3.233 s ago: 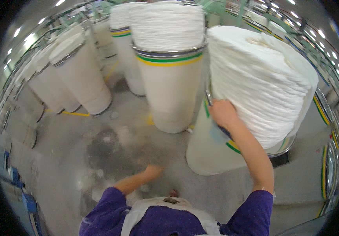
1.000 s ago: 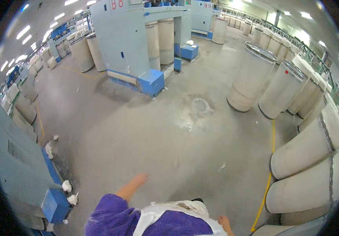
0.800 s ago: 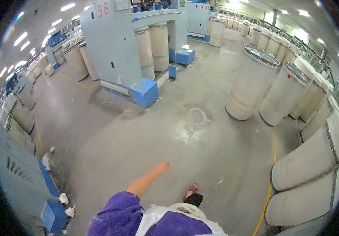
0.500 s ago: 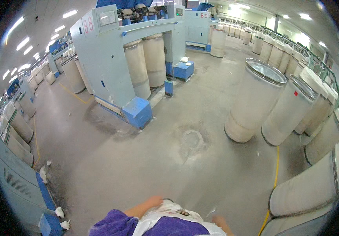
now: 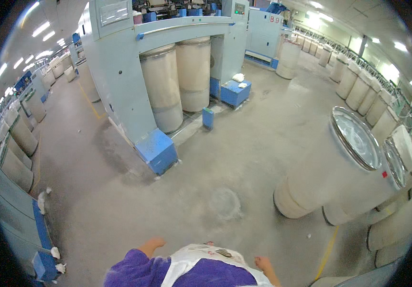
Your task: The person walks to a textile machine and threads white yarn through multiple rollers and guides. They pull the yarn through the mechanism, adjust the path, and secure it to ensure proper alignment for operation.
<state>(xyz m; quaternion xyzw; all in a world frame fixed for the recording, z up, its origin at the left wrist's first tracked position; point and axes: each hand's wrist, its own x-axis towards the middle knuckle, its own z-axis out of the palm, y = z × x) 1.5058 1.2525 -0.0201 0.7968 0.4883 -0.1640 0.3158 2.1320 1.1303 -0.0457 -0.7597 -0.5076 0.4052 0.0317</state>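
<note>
Now both empty hands, left hand and right hand, hang loose-fingered near two tall cans.

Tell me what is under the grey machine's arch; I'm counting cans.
Two tall cream cans stand side by side under the machine. Their tops are hidden by the arch, so their contents cannot be seen.

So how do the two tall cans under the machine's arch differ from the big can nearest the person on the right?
The two cans under the arch sit tucked inside the pale blue machine, tops hidden by its beam; the nearest can on the right stands free on the open floor, its metal-rimmed top visible with white material inside. All are tall, cream-coloured cylinders. Both hands, left hand and right hand, hold nothing.
</note>
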